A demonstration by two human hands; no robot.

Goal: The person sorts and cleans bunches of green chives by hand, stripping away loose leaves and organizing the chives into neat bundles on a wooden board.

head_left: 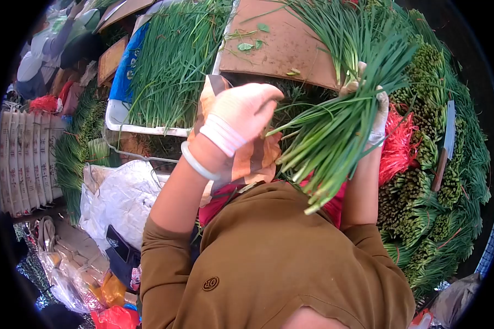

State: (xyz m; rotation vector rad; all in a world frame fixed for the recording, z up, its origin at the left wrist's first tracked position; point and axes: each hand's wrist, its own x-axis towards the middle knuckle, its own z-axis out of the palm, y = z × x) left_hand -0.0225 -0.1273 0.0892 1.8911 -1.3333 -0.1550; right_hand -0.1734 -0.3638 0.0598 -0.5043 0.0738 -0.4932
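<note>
A loose bunch of long green chives (340,131), pale ends pointing down and to the left, lies across my right hand (381,112). That hand wears a light glove, and its fingers wrap round the bunch from below. My left hand (241,112), in a white glove with a ribbed cuff, is held to the left of the bunch, apart from it. Its fingers are curled together, and their inner side is hidden. More chives (335,33) lie just beyond my right hand, on the edge of a brown board (280,38).
A white tray (148,129) of chives stands at the front left. Tied bundles (422,219) are piled at the right, with red plastic strips (398,145) and a knife (446,142) on them. A white plastic sack (123,200) and a stack of crates (27,159) are at the left.
</note>
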